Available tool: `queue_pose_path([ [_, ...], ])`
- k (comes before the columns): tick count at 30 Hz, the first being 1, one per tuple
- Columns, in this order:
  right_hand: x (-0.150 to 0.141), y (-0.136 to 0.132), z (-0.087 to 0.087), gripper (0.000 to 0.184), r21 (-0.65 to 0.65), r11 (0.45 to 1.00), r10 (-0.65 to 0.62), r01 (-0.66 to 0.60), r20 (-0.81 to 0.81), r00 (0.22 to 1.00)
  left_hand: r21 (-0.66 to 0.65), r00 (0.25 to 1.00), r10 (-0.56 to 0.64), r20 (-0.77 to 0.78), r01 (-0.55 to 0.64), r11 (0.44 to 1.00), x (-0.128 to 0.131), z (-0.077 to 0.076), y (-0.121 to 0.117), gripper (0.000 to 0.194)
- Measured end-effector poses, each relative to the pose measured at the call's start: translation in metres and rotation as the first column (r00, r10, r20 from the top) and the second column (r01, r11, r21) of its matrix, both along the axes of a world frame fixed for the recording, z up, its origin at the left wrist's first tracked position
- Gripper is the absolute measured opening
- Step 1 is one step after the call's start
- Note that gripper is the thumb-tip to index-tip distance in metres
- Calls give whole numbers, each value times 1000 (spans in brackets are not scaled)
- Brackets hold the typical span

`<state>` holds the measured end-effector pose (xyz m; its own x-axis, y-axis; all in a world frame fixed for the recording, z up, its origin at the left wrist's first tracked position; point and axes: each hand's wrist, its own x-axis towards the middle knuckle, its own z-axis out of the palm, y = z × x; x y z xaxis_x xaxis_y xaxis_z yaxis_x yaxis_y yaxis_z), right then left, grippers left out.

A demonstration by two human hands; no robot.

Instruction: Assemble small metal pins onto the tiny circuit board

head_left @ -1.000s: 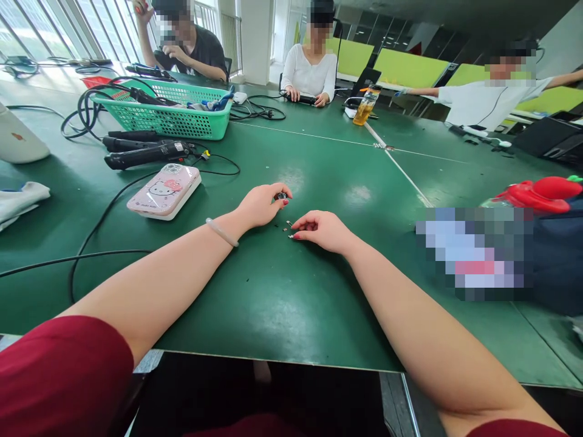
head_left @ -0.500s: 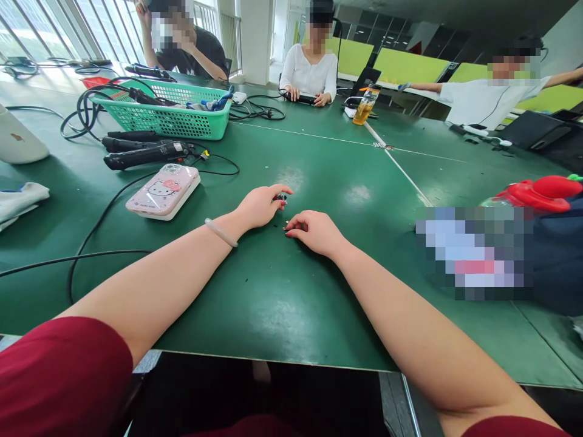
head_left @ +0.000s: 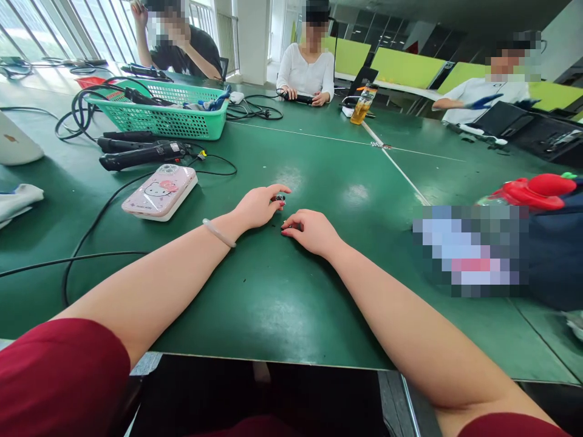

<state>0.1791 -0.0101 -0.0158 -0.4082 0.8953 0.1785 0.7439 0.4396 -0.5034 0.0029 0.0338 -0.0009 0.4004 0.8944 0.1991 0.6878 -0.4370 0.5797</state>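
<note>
My left hand (head_left: 255, 207), with a pale bangle (head_left: 219, 233) on its wrist, rests at the middle of the green table (head_left: 282, 315). Between its thumb and fingers is a small dark, shiny piece (head_left: 280, 198), too small to name. Just to the right and nearer me, my right hand (head_left: 314, 232) has thumb and index finger pinched together low over the tabletop. Whatever those fingertips hold is too small to make out. A tiny black bit (head_left: 274, 226) lies on the table between the hands.
A pink-topped case (head_left: 159, 192), black handheld devices (head_left: 136, 152), cables and a green basket (head_left: 159, 124) are on the left. A drink bottle (head_left: 363, 106) stands farther back. On the right are a red item (head_left: 531, 191) and a dark bag (head_left: 553, 255). Three people sit across.
My right fingertips have closed together and shifted slightly left. My left hand keeps its hold. At the far right, a person has brought outstretched arms in, showing dark gloves.
</note>
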Motion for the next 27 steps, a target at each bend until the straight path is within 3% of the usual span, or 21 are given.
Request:
queue_pose_path([
  [17,0,1,-1,7,24,1000,16,-17,56,998,33,1000,14,-13,-14,999,-1,1,-3,34],
  [23,0,0,0,11,15,1000,16,-17,82,996,101,991,122,46,-126,987,-1,-2,-5,31],
  [27,1,0,-1,11,33,999,10,-13,101,995,275,960,275,46,-277,921,2,-4,-8,30],
])
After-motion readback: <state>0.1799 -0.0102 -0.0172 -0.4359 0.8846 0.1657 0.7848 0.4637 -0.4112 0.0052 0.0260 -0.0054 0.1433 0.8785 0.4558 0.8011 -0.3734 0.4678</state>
